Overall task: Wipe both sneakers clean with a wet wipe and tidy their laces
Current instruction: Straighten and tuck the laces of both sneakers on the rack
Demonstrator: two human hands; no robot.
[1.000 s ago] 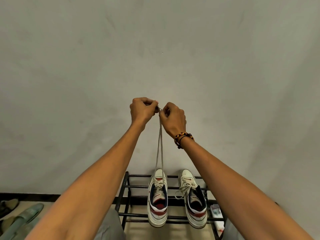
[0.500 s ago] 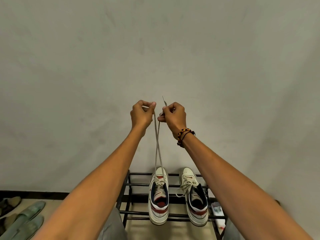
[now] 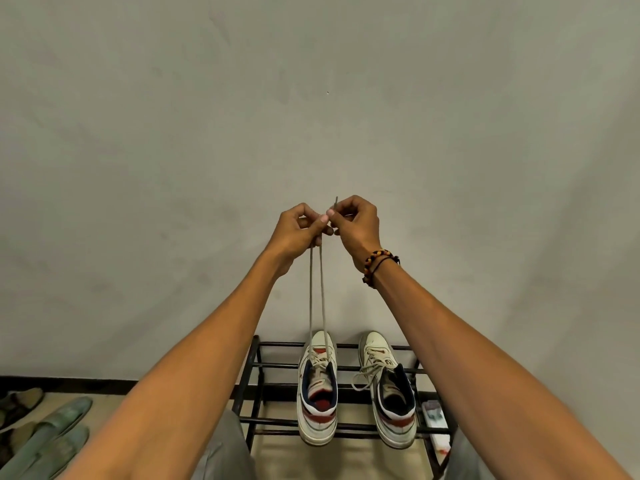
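Head view: two lace ends [image 3: 317, 292] are drawn taut upward from the left sneaker [image 3: 317, 393], pinched by the left hand [image 3: 298, 233]; one lace tip is pinched by the right hand [image 3: 356, 225], the hands touching. Both sneakers are stood on a black metal rack [image 3: 256, 365], the right sneaker [image 3: 388, 389] just beside, its laces loose.

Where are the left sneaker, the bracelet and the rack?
Left sneaker [image 3: 318, 420]: head view, heel.
Bracelet [image 3: 375, 258]: head view, beads on right wrist.
Rack [image 3: 273, 365]: head view, bare top bar.
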